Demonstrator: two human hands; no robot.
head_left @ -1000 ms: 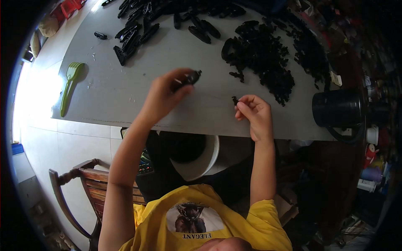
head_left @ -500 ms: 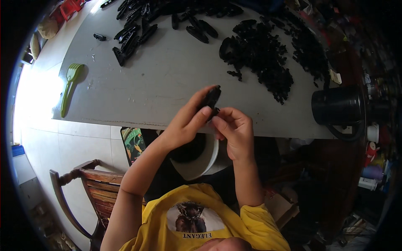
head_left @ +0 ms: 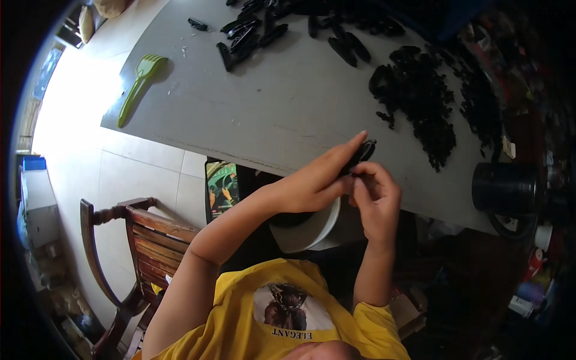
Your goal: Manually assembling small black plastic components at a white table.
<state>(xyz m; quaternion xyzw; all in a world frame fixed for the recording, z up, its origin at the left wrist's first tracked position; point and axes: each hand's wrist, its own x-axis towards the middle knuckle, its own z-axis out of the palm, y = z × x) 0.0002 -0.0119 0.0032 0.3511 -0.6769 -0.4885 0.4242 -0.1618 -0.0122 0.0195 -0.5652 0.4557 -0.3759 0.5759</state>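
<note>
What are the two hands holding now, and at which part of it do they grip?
The left hand holds a small black plastic piece along its lower side; the right hand pinches its near end. The exact contact is hard to see.

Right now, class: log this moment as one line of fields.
left hand: holds black clip | right hand: pinches clip's near end | over grey table edge | loose black parts beyond

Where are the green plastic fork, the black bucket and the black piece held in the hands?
green plastic fork [head_left: 137,87], head view, on its handle.
black bucket [head_left: 504,187], head view, on its side wall.
black piece [head_left: 360,155], head view, on its exposed upper end.
</note>
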